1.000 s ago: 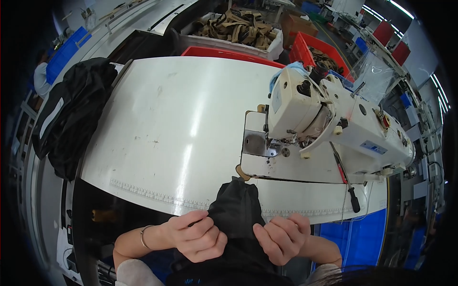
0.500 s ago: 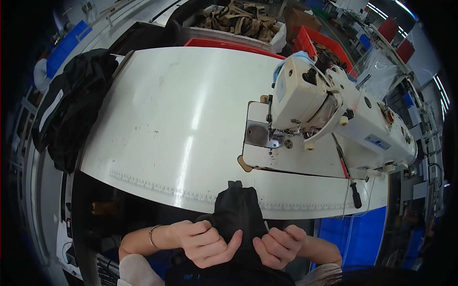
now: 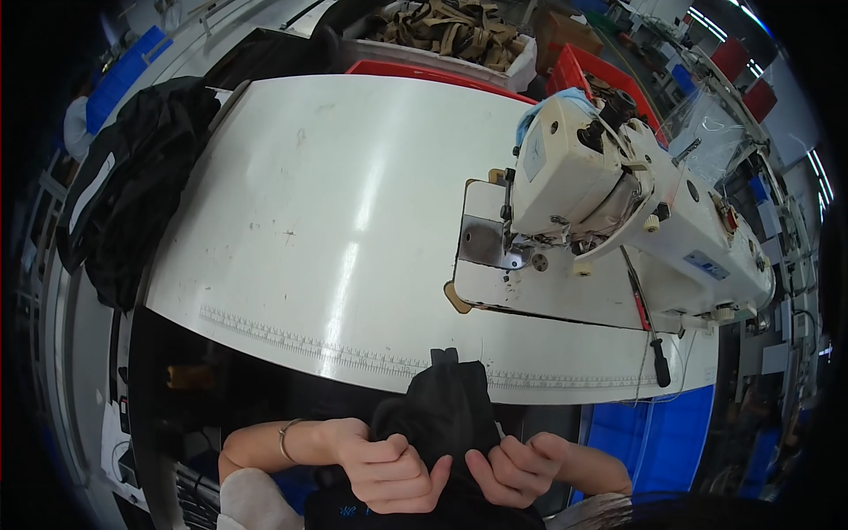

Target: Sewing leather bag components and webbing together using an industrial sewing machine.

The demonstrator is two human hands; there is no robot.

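Observation:
A piece of black fabric (image 3: pixel 449 399) hangs over the near edge of the white table, its narrow tip lying on the tabletop. My left hand (image 3: pixel 393 470), with a bracelet on the wrist, is closed on the fabric's left side. On the other side, my right hand (image 3: pixel 517 468) grips the same fabric with curled fingers, the two thumbs close together. A small pale bit shows beside the right hand's fingers; I cannot tell what it is. To the right beyond the hands stands a white sewing machine (image 3: pixel 574 172), its needle area apart from the fabric.
The white table (image 3: pixel 309 212) has a printed ruler along its near edge. A screwdriver-like tool with a black handle (image 3: pixel 660 362) lies right of the machine bed. Black garments (image 3: pixel 141 185) hang over the left edge. Beyond are a bin of tan straps (image 3: pixel 450 35) and red crates (image 3: pixel 579 71).
The black fabric and both hands have shifted slightly toward me, and the fabric's tip sits a little lower and farther right. Both hands keep their hold.

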